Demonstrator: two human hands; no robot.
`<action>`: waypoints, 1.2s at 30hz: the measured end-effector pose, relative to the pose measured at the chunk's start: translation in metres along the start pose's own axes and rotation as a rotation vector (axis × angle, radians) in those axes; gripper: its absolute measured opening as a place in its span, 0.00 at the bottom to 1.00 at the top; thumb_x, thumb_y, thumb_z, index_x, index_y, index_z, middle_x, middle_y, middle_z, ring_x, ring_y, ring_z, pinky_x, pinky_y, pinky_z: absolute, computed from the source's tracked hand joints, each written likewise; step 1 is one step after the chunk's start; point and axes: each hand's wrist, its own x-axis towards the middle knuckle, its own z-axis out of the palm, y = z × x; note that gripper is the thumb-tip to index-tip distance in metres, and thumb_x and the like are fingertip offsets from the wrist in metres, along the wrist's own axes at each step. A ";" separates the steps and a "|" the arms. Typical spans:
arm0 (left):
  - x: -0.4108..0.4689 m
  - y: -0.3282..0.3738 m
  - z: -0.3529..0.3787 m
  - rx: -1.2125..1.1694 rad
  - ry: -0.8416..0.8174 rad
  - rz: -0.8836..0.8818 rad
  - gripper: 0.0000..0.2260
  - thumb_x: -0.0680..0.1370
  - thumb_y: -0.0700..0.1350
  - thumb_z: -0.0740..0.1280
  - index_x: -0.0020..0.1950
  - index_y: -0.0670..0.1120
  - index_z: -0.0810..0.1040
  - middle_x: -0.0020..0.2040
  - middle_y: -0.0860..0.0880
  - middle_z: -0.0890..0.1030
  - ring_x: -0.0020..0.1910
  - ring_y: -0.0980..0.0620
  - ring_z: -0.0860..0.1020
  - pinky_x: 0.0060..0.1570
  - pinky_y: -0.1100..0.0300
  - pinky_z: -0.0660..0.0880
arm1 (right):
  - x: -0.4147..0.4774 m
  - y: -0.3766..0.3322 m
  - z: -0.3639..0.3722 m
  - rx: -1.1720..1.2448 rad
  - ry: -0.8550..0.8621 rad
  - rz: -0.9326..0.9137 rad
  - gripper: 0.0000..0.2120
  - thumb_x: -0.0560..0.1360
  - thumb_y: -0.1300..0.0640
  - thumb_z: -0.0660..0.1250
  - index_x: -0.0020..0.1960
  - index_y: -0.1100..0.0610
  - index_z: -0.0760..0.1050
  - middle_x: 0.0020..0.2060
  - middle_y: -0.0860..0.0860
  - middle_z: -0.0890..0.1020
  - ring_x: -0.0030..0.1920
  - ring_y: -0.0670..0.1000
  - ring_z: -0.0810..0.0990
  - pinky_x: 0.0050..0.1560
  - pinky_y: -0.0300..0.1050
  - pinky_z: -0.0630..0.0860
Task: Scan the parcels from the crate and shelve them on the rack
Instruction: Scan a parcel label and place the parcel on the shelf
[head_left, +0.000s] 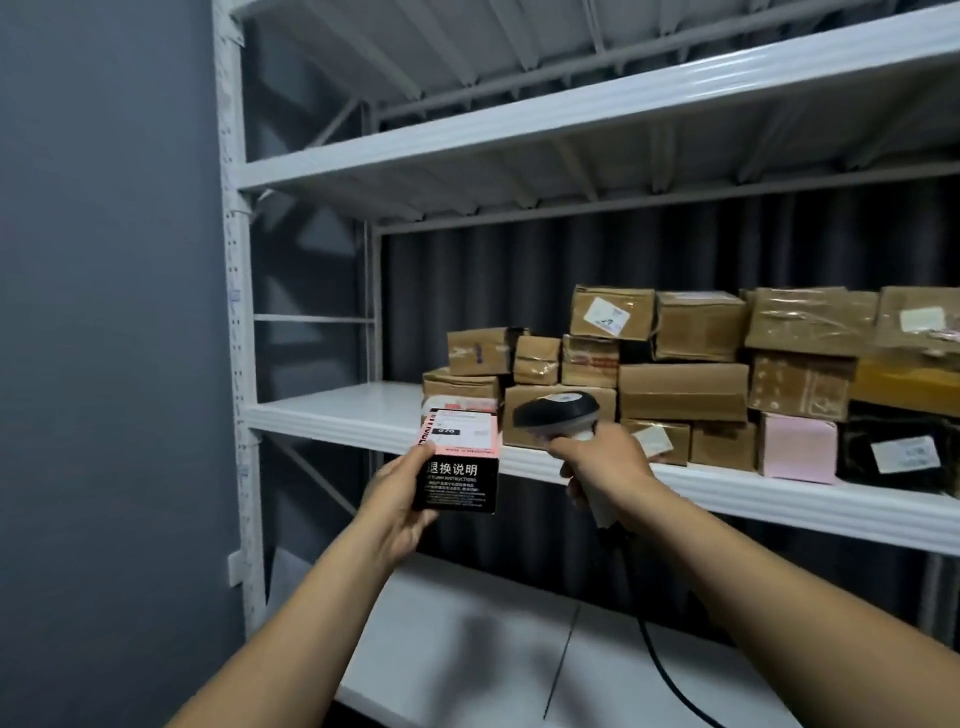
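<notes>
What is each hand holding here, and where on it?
Left hand grips the black-and-pink parcel by its lower left side; right hand grips the barcode scanner by its handle.

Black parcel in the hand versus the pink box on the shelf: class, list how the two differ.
The black parcel is held up by the left hand; the pink box rests on the shelf. The black parcel bears white print and a top label; the pink box looks plain. Both are small boxes.
</notes>
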 end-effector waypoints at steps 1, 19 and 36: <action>0.010 0.006 -0.004 -0.008 0.046 0.021 0.03 0.80 0.42 0.65 0.49 0.44 0.78 0.34 0.48 0.84 0.30 0.52 0.83 0.28 0.58 0.80 | 0.011 -0.006 0.006 0.006 0.009 -0.003 0.07 0.73 0.57 0.70 0.44 0.62 0.77 0.29 0.55 0.79 0.23 0.53 0.76 0.27 0.41 0.71; 0.235 0.031 -0.072 0.170 0.392 0.267 0.12 0.75 0.51 0.71 0.51 0.43 0.81 0.48 0.44 0.85 0.48 0.43 0.83 0.55 0.42 0.79 | 0.150 0.007 0.105 -0.085 -0.085 -0.040 0.08 0.74 0.56 0.70 0.44 0.61 0.77 0.33 0.56 0.78 0.26 0.52 0.76 0.26 0.41 0.70; 0.251 -0.005 -0.049 1.312 0.443 0.667 0.30 0.75 0.57 0.70 0.75 0.54 0.65 0.76 0.38 0.55 0.73 0.38 0.57 0.69 0.47 0.62 | 0.169 0.030 0.112 -0.243 -0.034 -0.106 0.07 0.72 0.55 0.71 0.41 0.58 0.77 0.34 0.56 0.82 0.28 0.56 0.81 0.31 0.48 0.79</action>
